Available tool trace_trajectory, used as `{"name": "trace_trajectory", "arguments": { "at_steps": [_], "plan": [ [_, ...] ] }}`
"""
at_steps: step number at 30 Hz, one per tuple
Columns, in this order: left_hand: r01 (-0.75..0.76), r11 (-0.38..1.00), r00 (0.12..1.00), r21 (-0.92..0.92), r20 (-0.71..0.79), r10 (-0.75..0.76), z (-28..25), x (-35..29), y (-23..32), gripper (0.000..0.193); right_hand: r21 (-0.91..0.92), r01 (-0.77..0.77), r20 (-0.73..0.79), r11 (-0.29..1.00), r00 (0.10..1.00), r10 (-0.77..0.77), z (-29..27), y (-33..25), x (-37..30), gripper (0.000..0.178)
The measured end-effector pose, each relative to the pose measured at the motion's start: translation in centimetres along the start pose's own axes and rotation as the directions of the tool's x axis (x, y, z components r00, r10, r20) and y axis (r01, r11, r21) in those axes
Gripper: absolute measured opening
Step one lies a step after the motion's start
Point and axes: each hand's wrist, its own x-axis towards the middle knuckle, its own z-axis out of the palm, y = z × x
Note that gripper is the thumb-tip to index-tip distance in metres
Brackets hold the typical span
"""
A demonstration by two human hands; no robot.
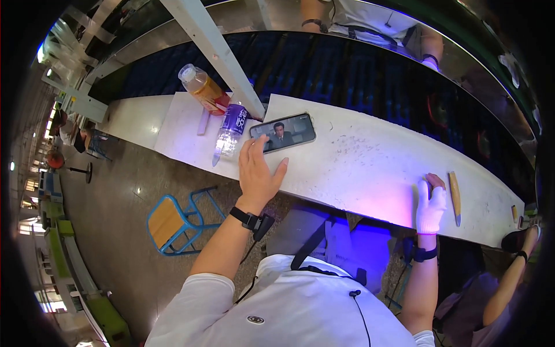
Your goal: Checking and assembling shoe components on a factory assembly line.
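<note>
My left hand [260, 173] is bare, its fingers spread. Its fingertips reach the lower left corner of a phone [296, 134] that lies on the white table with a person on its lit screen. Just left of the phone, a clear bottle with a purple label [233, 120] lies on its side or leans; I cannot tell which. My right hand [430, 205] rests on the table, in a white glove that leaves some fingertips bare. Its thumb stands apart from the loosely curled fingers, with nothing plainly held. Beside it lies a wooden-handled tool with a short metal tip [454, 194].
A bottle of orange-red drink [202, 88] is near a pale metal post [222, 55]. Dark rollers [347, 69] run along the table's far side. A blue-framed stool [165, 224] stands at left. Another person's arm [509, 274] is at lower right.
</note>
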Motion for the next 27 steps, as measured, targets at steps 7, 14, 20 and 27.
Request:
{"name": "trace_trajectory", "arguments": {
  "at_steps": [7,14,20,27],
  "plan": [
    [0.024,1.0,0.996,0.009,0.09,-0.025,-0.33,0.39,0.34,0.081,-0.063,0.021,-0.001,0.998,1.0,-0.021,-0.2,-0.14,-0.04,0.029],
    [0.01,1.0,0.998,0.023,0.059,-0.011,-0.12,0.27,0.32,0.08,-0.055,-0.012,-0.003,0.998,1.0,0.012,-0.2,-0.24,-0.11,0.031],
    [0.036,0.999,0.999,0.022,0.04,-0.036,0.03,0.06,0.17,0.081,-0.045,-0.03,0.002,0.999,1.0,0.03,-0.16,-0.28,-0.15,0.03],
    [0.081,0.997,0.996,-0.001,0.047,-0.081,0.35,-0.08,0.07,0.083,-0.108,0.039,0.001,0.993,0.999,-0.039,-0.07,-0.61,-0.28,0.031]
  ]
}}
